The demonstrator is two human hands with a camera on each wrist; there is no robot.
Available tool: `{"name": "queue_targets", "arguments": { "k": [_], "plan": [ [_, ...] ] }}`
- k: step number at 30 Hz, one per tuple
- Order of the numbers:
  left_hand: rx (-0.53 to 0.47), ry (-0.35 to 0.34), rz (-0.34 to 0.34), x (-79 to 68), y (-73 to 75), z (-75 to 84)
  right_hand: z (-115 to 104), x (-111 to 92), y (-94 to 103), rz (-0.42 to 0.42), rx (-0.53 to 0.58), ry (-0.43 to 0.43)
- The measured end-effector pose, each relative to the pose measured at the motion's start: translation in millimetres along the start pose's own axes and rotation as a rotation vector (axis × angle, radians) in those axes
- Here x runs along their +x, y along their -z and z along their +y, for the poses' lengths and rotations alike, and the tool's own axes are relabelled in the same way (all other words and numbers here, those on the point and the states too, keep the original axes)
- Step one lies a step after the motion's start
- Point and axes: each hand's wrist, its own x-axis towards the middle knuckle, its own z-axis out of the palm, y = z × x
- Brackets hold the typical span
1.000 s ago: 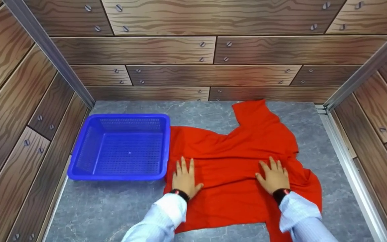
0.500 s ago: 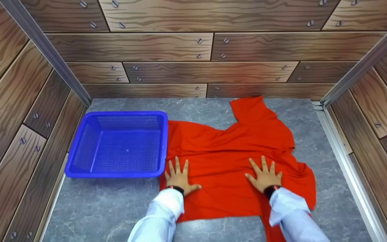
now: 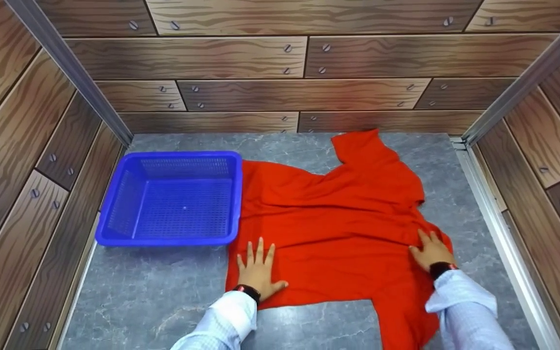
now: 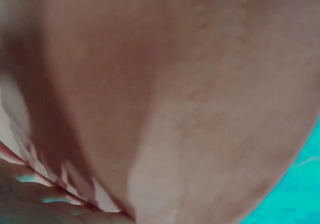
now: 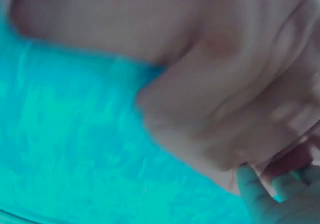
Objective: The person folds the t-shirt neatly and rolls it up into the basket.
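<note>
A red short-sleeved T-shirt lies spread on the grey floor, with wrinkles running across its body. One sleeve points away at the back and the other reaches toward the front. My left hand rests on the shirt's near left part, fingers straight and spread. Over by the right side, my right hand touches the cloth with its fingers extended. The right wrist view shows its fingers at the edge of the shirt, colours distorted. Close-up cloth fills most of the left wrist view.
A blue plastic basket with perforated walls stands at the left, right up against the shirt's edge. Wood-patterned panels enclose the back and both sides. A metal rail runs along the right floor edge.
My right hand has moved right, from the middle of the shirt to its right side. The left hand has slid slightly toward the front. The wrinkles in the shirt's near part look flatter.
</note>
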Motion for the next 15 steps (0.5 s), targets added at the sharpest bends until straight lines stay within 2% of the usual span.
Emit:
{"name": "queue_targets", "arguments": {
  "k": [2,6,8,12,15],
  "plan": [
    [0.007,0.001,0.022,-0.7,0.6,0.0,0,-6,-3.9,0.051,-0.034,0.052],
    [0.040,0.004,0.042,-6.7,-0.2,0.3,-8,-23,-26.9,0.242,-0.159,0.128],
    [0.048,0.011,0.033,-11.3,-1.7,0.5,-11,-32,-39.9,0.281,-0.212,0.158],
    [0.018,0.019,0.003,-14.8,-4.4,-0.8,-15,-40,-59.0,0.213,-0.222,0.182],
    [-0.001,0.023,-0.004,-6.8,-4.2,-2.0,-17,-33,-61.3,0.152,-0.192,0.149]
  ]
}}
